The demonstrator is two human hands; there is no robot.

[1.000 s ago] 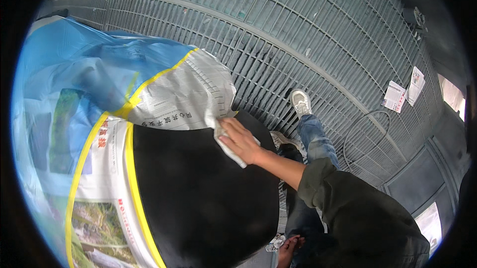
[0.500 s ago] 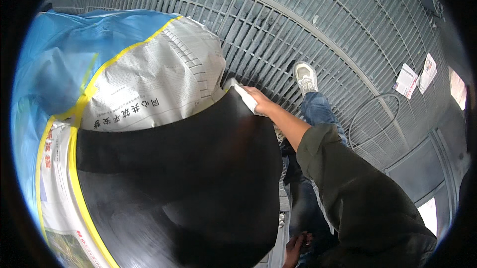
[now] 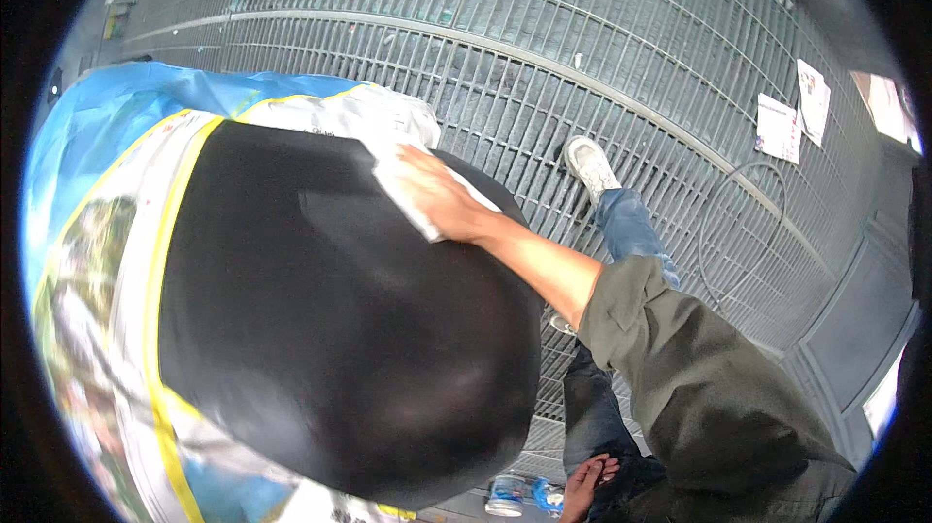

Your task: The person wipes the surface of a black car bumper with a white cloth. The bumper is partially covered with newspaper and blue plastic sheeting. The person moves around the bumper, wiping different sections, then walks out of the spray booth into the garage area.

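A black, smooth, curved panel (image 3: 340,329) fills the left and middle of the view. Yellow masking tape (image 3: 165,271) runs along its left edge, bordered by newspaper (image 3: 107,261) and blue plastic film (image 3: 87,145). My right hand (image 3: 437,193) presses a folded white cloth (image 3: 403,183) flat on the panel's upper part, near its far edge, with fingers stretched over it. At the bottom, my left hand (image 3: 587,486) hangs low beside my jeans, fingers loosely bent and apart. Nothing shows in it.
Underfoot is a metal grating (image 3: 505,125), on which my white shoe (image 3: 589,166) stands. A looped hose or cable (image 3: 704,242) and printed sheets (image 3: 779,130) lie to the right. A clear cup (image 3: 505,496) with a blue wrapper (image 3: 549,496) sits at the bottom.
My right hand has moved the cloth from the panel's far right corner leftward onto its surface. The view has shifted, so more of the panel's near edge shows. My left hand stays low.
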